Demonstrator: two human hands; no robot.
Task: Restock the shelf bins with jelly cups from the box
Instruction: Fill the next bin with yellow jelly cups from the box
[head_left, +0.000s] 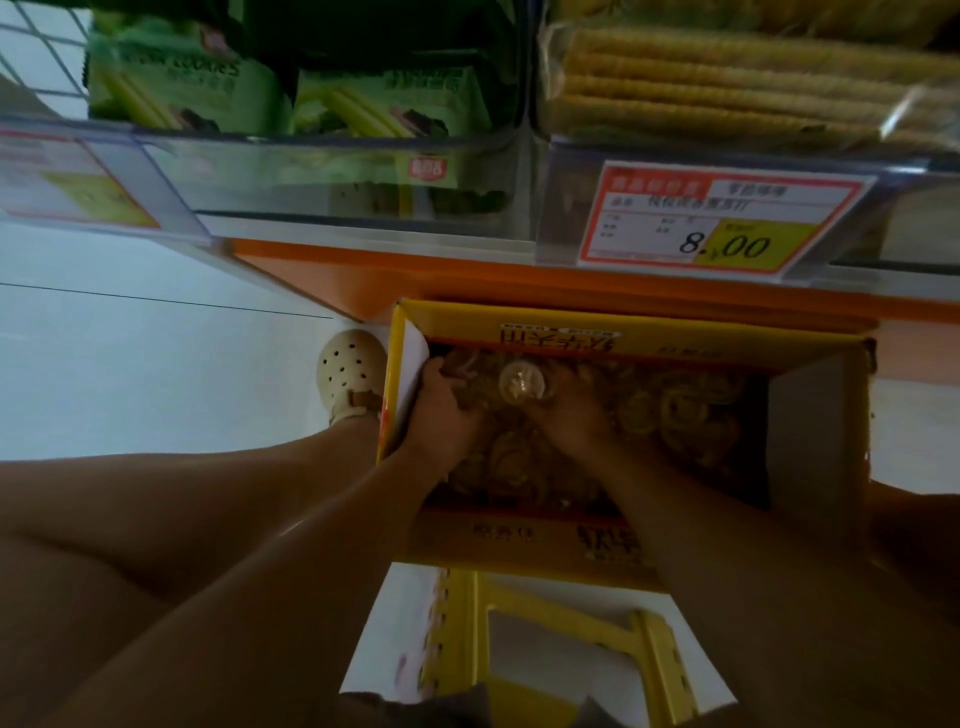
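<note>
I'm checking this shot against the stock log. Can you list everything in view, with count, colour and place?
box: one, yellow, open, on the floor below the shelf
jelly cups: many, amber, loose in the box
jelly cup: one, topmost, between the hands
shelf bins: two, clear, above the box
cookie packs: several, green, left bin
wafer rolls: many, pale yellow, right bin
price tags: two, red and yellow, on the bin fronts
stool: one, yellow, nearer the camera than the box
clog: one, cream, left of the box
left hand: in the box, fingers curled among cups, grip unclear
right hand: in the box, fingers round the topmost jelly cup
</note>
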